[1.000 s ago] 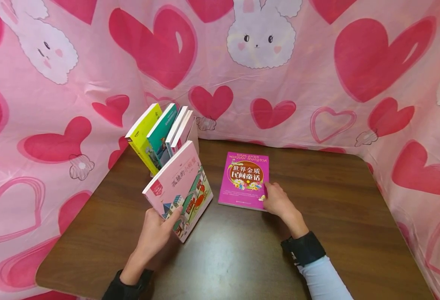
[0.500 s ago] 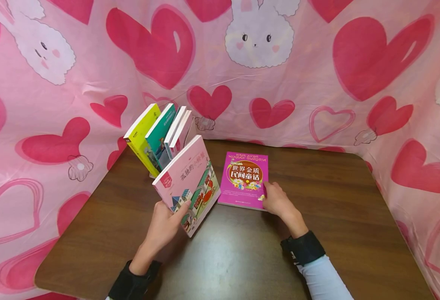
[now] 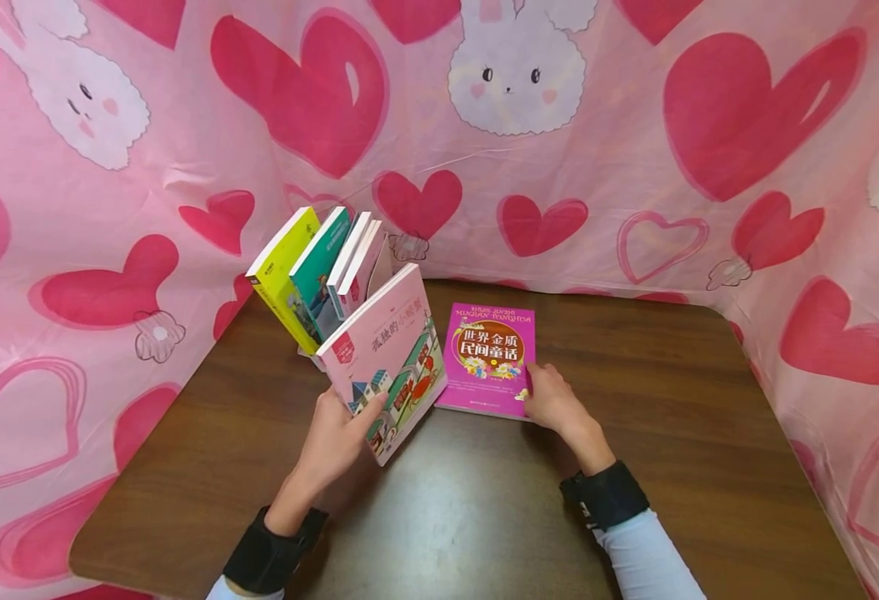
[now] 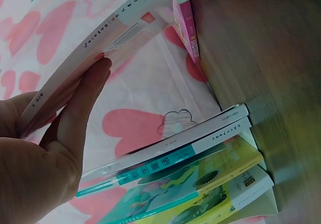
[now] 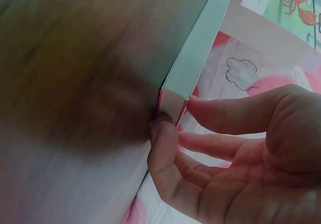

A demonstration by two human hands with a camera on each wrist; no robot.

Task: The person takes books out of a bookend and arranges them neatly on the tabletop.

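My left hand (image 3: pixel 337 437) grips a pink picture book (image 3: pixel 390 350) by its lower left edge, thumb on the front cover. The book is held tilted up, and its lower right corner overlaps the left edge of a magenta storybook (image 3: pixel 487 358) in the head view. That storybook lies flat on the table, cover up. At its lower right edge my right hand (image 3: pixel 555 400) pinches it; in the right wrist view the thumb (image 5: pixel 230 116) is on the cover side and a curled finger (image 5: pixel 164 138) is at the edge by the tabletop.
Behind the pink book, several books stand upright in a row, among them a yellow book (image 3: pixel 285 275) and a teal book (image 3: pixel 322 275). A pale holder (image 4: pixel 271 204) shows at their end. A pink heart-print curtain (image 3: pixel 521 167) surrounds the brown wooden table (image 3: pixel 671 400).
My left hand has moved right and slightly farther from me, bringing the pink book up to the magenta storybook. My right hand has kept its place at the storybook's edge.
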